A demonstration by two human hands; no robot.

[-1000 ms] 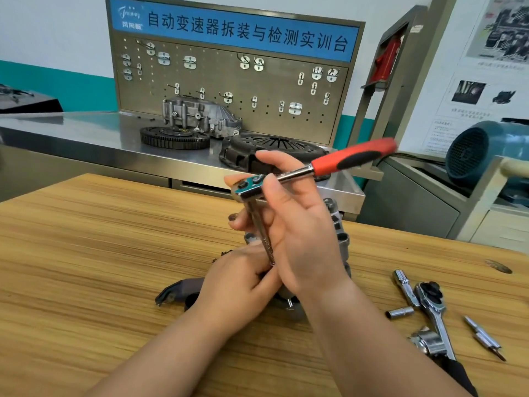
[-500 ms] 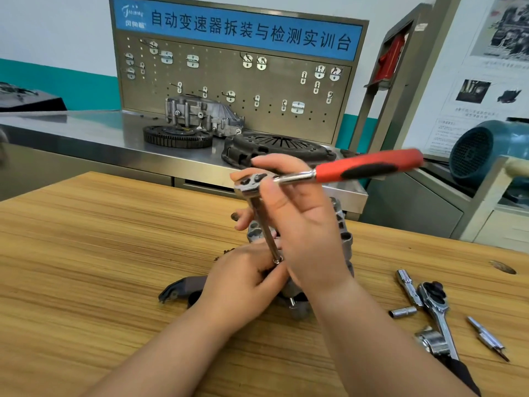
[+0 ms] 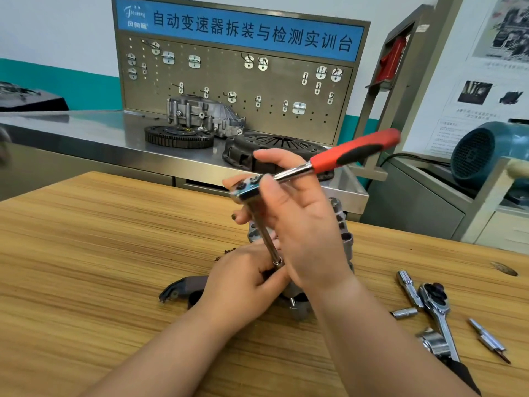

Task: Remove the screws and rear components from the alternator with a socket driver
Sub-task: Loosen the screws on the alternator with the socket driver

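The grey alternator stands on the wooden table, mostly hidden behind both hands. My right hand grips the head of a ratchet with a red and black handle that points up to the right. A chrome extension bar runs down from the head onto the alternator's rear. My left hand wraps round the lower end of the bar and the alternator there. A dark cover piece lies flat just left of the alternator.
At the right on the table lie a second ratchet, an extension, a small socket, another socket and a bit. Behind the table stands a steel bench with a flywheel, a clutch cover and a pegboard.
The red handle has swung back toward the left after reaching far right half a second ago. Both hands stay in place on the ratchet head and the alternator.
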